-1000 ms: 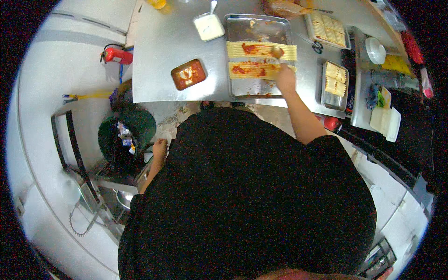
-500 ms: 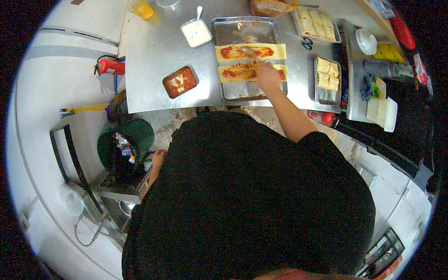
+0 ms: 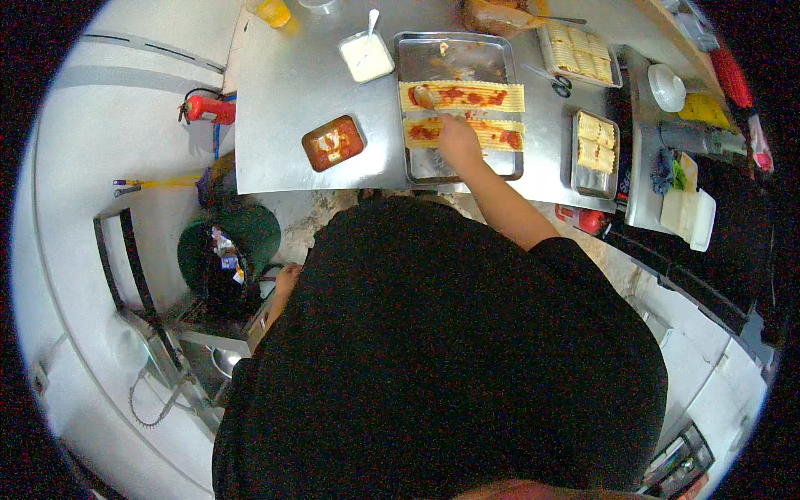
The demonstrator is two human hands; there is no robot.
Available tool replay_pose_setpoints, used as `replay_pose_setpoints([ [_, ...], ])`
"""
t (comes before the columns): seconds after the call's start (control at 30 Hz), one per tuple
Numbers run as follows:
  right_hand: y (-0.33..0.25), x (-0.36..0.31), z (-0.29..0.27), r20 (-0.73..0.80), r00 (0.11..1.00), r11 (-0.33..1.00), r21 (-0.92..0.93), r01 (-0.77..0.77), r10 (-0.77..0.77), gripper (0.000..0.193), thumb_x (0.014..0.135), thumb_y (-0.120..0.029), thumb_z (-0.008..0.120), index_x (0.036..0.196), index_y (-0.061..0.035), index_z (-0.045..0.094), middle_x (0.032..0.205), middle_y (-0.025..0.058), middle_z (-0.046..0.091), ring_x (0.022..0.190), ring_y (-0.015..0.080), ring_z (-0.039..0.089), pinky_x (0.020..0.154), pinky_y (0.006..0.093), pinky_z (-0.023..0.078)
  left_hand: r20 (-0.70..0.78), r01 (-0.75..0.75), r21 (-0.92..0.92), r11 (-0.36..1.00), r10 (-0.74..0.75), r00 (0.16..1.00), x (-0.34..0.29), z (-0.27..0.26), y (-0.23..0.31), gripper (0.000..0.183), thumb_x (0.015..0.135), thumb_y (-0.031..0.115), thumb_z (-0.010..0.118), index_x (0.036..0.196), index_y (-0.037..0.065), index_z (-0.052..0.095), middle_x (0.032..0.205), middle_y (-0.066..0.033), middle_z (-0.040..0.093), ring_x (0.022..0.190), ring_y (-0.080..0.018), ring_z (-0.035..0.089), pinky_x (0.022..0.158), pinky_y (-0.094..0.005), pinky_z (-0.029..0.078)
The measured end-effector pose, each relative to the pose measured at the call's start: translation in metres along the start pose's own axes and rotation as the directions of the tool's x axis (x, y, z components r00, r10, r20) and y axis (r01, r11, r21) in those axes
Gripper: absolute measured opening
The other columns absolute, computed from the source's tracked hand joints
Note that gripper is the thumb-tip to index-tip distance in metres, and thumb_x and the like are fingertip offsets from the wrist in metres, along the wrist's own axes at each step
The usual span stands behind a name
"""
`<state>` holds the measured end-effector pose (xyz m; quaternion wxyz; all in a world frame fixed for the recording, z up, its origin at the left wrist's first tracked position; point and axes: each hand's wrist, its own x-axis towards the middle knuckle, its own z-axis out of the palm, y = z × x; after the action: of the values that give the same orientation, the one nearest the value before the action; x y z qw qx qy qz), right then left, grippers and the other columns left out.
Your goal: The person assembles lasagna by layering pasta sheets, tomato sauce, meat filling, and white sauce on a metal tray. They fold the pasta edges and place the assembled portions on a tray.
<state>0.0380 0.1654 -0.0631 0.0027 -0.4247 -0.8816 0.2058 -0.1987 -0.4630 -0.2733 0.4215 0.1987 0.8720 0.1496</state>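
Two long ruffled pasta sheets lie across a metal baking tray [image 3: 458,171], both smeared with red sauce. My right hand [image 3: 458,142] reaches over the near sheet [image 3: 492,135], closed round a spoon [image 3: 425,97]. The spoon's bowl touches the left end of the far sheet [image 3: 512,98]; its handle is mostly hidden by my hand. Left of the tray stands a small metal pan [image 3: 348,158] with red sauce and a white patch. My left hand [image 3: 287,279] hangs low beside my body, away from the table; its fingers are too small and partly hidden to read.
A square tub of white cream [image 3: 379,62] with a spoon stands at the back. To the right lie scissors [image 3: 560,85], a large tray of pasta pieces [image 3: 575,54] and a smaller one [image 3: 595,150]. A green bin [image 3: 262,229] stands below left.
My right hand has moved left with the spoon, from the right part of the sheets to the far sheet's left end. The view has shifted slightly.
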Motion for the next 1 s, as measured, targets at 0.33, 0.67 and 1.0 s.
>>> replay_pose_setpoints([
  [0.33, 0.113, -0.011, -0.062, -0.094, 0.963, 0.934, -0.235, -0.267, 0.252, 0.029, 0.092, -0.015, 0.056, 0.119, -0.0067, 0.059, 0.113, 0.0256, 0.061, 0.094, 0.0408, 0.067, 0.082, 0.0489, 0.058, -0.078, 0.103, 0.241, 0.965, -0.087, 0.993, -0.004, 0.024, -0.030, 0.043, 0.093, 0.045, 0.062, 0.110, 0.006, 0.070, 0.090, -0.0177, 0.072, 0.082, -0.0323, 0.069, 0.071, -0.0434, 0.051],
  [0.67, -0.004, -0.015, -0.065, -0.096, 0.995, 0.999, 0.006, 0.032, -0.031, 0.032, 0.091, -0.014, 0.053, 0.121, -0.0068, 0.065, 0.110, 0.0231, 0.068, 0.102, 0.0392, 0.066, 0.089, 0.0478, 0.052, -0.211, 0.011, 0.006, 1.000, -0.009, 0.977, -0.068, -0.063, 0.163, 0.040, 0.098, 0.036, 0.052, 0.101, 0.000, 0.070, 0.096, -0.0229, 0.070, 0.089, -0.0414, 0.067, 0.077, -0.0477, 0.051],
  [1.0, -0.170, 0.041, 0.000, 0.431, 0.731, 0.811, 0.005, 0.585, -0.529, 0.026, 0.092, -0.016, 0.052, 0.106, -0.0030, 0.069, 0.107, 0.0204, 0.068, 0.102, 0.0392, 0.066, 0.087, 0.0491, 0.054, -0.212, -0.178, -0.442, 0.879, 0.090, 0.973, 0.050, -0.094, 0.385, 0.043, 0.100, 0.036, 0.055, 0.130, 0.006, 0.059, 0.079, -0.0087, 0.067, 0.063, -0.0167, 0.063, 0.061, -0.0340, 0.053],
])
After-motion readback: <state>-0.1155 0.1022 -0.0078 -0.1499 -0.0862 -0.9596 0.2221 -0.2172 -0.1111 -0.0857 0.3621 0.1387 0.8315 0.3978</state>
